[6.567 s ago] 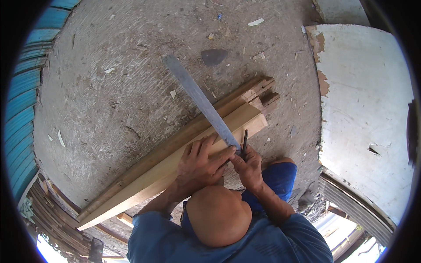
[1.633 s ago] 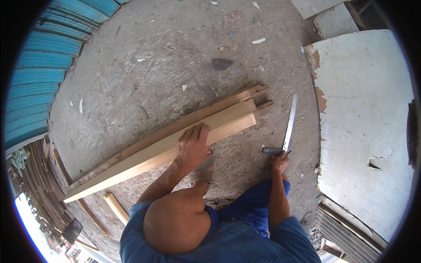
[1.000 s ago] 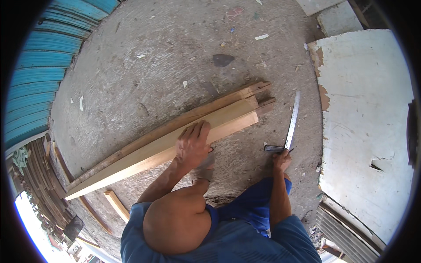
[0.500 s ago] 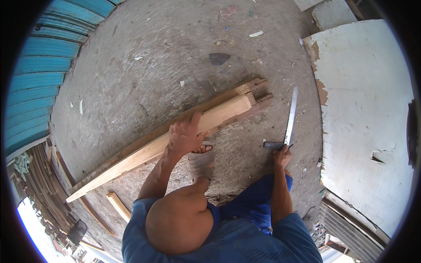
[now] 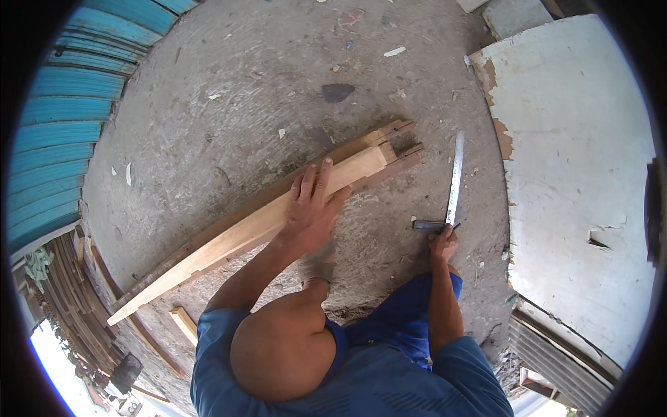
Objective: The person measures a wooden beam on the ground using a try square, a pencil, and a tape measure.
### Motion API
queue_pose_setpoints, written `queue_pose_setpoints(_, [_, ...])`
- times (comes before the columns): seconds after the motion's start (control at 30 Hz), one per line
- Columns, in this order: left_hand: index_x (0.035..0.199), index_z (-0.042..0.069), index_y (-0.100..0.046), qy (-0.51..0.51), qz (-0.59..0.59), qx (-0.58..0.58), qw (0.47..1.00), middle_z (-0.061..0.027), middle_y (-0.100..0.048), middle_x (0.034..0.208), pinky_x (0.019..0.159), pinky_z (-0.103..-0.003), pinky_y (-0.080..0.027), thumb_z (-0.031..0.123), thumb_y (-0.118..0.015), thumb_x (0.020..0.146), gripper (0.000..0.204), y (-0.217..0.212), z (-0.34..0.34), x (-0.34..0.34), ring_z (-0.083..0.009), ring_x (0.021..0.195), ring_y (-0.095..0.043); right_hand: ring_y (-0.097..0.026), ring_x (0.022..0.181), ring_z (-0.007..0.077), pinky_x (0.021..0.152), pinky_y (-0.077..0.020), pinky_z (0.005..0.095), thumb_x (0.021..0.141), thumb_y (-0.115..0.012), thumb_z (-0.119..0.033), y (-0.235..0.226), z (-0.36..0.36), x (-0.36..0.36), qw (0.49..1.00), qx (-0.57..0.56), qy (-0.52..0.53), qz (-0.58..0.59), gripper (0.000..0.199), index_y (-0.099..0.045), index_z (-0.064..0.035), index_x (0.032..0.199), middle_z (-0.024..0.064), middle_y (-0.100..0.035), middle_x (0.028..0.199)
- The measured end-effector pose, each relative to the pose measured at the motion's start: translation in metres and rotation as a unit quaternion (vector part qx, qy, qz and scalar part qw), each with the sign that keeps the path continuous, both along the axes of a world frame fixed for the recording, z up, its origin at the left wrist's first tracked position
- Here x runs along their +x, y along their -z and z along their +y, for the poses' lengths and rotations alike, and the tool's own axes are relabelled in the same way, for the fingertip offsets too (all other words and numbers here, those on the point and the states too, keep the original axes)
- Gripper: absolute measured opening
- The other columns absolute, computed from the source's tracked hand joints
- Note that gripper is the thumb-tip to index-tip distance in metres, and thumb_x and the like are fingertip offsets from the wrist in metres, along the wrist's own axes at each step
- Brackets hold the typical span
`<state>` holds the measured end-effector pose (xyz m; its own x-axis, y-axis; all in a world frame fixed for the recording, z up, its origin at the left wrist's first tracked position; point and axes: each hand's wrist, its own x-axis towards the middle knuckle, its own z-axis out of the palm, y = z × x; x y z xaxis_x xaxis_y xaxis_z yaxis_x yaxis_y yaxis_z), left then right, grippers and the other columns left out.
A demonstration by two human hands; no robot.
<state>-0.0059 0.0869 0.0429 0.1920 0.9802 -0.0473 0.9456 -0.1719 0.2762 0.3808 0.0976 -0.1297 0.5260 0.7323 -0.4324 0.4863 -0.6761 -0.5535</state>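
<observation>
A pale wooden beam (image 5: 257,222) lies slantwise on top of darker timbers (image 5: 406,154). My left hand (image 5: 309,212) rests on its upper face, fingers stretched out and slightly apart, touching the wood without gripping it. Off to the right, my right hand (image 5: 443,244) is closed on a try square (image 5: 455,181). The square's dark stock sits just above my fingers, and its long silver blade points away from me over the concrete. A thin dark tip shows beside the stock; I cannot make out what it is. My foot is partly hidden behind my left hand and wrist.
A short wooden offcut (image 5: 183,324) lies near my left side. Stacked timber strips (image 5: 76,299) stand farther left, below a blue slatted wall (image 5: 62,139). A large white panel (image 5: 577,139) with peeling edges borders the right. Small scraps dot the concrete floor (image 5: 229,76).
My left hand has moved right along the beam, and its fingers have straightened from a curled hold to lying flat. My right hand still holds the square, apparently in the same place.
</observation>
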Motion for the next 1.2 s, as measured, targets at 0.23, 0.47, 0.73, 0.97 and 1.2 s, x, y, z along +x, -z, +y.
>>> queue_pose_setpoints(0.23, [0.118, 0.013, -0.073, 0.019, -0.045, 0.061, 0.997, -0.0282, -0.031, 0.164, 0.106, -0.063, -0.047, 0.028, -0.078, 0.085, 0.037, 0.013, -0.003, -0.013, -0.0489, 0.145, -0.04, -0.065, 0.046, 0.0274, 0.045, -0.0511, 0.0412, 0.109, -0.042, -0.04, 0.006, 0.0, 0.007, 1.0, 0.0, 0.015, 0.007, 0.057, -0.064, 0.0085, 0.088, 0.0185, -0.07, 0.062])
queue_pose_setpoints(0.47, [0.113, 0.013, -0.073, 0.031, 0.001, 0.052, 0.998, -0.0273, -0.032, 0.164, 0.113, -0.062, -0.04, 0.029, -0.077, 0.086, 0.031, 0.0, 0.002, -0.005, -0.0467, 0.15, -0.034, -0.066, 0.048, 0.0285, 0.046, -0.0514, 0.0414, 0.109, -0.043, -0.04, 0.002, 0.001, 0.002, 1.0, -0.002, 0.02, 0.02, 0.057, -0.064, 0.0089, 0.088, 0.019, -0.069, 0.061])
queue_pose_setpoints(0.73, [0.136, 0.008, -0.058, -0.069, -0.078, 0.064, 0.993, -0.027, -0.031, 0.165, 0.11, -0.061, -0.041, 0.031, -0.087, 0.079, 0.067, -0.012, -0.016, -0.026, -0.0475, 0.147, -0.036, -0.068, 0.051, 0.0282, 0.049, -0.0529, 0.0415, 0.102, -0.059, -0.056, 0.001, 0.005, -0.001, 0.999, -0.036, 0.035, 0.004, 0.066, -0.066, 0.0086, 0.088, 0.0179, -0.069, 0.062])
queue_pose_setpoints(0.97, [0.134, 0.006, -0.055, -0.237, -0.013, -0.139, 0.961, -0.0227, -0.067, 0.127, 0.1, -0.055, -0.049, 0.033, -0.09, 0.075, 0.074, -0.023, -0.053, -0.081, -0.0422, 0.121, -0.062, -0.068, 0.05, 0.0266, 0.047, -0.0533, 0.0396, 0.098, -0.065, -0.057, -0.004, 0.007, -0.001, 0.999, -0.028, 0.034, 0.01, 0.068, -0.068, 0.0094, 0.088, 0.0172, -0.069, 0.062])
queue_pose_setpoints(1.2, [0.117, 0.007, -0.062, -0.228, -0.03, -0.065, 0.971, -0.0182, -0.075, 0.094, 0.071, -0.05, -0.058, 0.033, -0.088, 0.076, 0.055, -0.006, -0.061, -0.084, -0.0389, 0.085, -0.075, -0.063, 0.048, 0.0233, 0.045, -0.0494, 0.0376, 0.097, -0.068, -0.055, -0.006, 0.008, -0.004, 0.999, -0.018, 0.041, 0.012, 0.065, -0.067, 0.0076, 0.081, 0.0166, -0.068, 0.062])
